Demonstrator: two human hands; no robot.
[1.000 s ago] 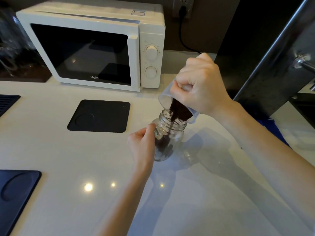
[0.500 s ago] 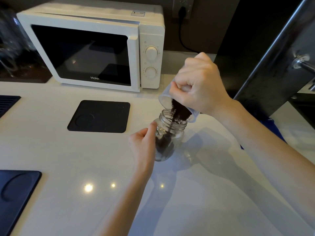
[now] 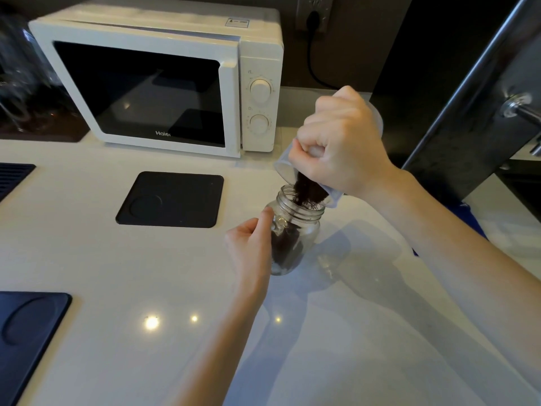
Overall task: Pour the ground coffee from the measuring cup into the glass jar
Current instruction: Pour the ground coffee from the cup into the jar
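Note:
A clear glass jar (image 3: 304, 230) stands upright on the white counter (image 3: 146, 259), with dark ground coffee piled in its lower part. My left hand (image 3: 251, 244) grips the jar's left side. A clear plastic measuring cup (image 3: 285, 171) is tipped steeply over the jar's mouth, held in my right hand (image 3: 342, 142). Dark ground coffee (image 3: 307, 191) slides from the cup's lip down into the jar. My right hand hides most of the cup.
A white microwave (image 3: 164, 80) stands at the back. One black square mat (image 3: 171, 199) lies left of the jar, another (image 3: 26, 332) at the near left edge. A dark metal post (image 3: 468, 112) rises on the right. A black power cord (image 3: 314, 65) hangs behind.
More coffee has dropped from the cup into the jar, and the pile inside has grown. Both hands keep almost the same places.

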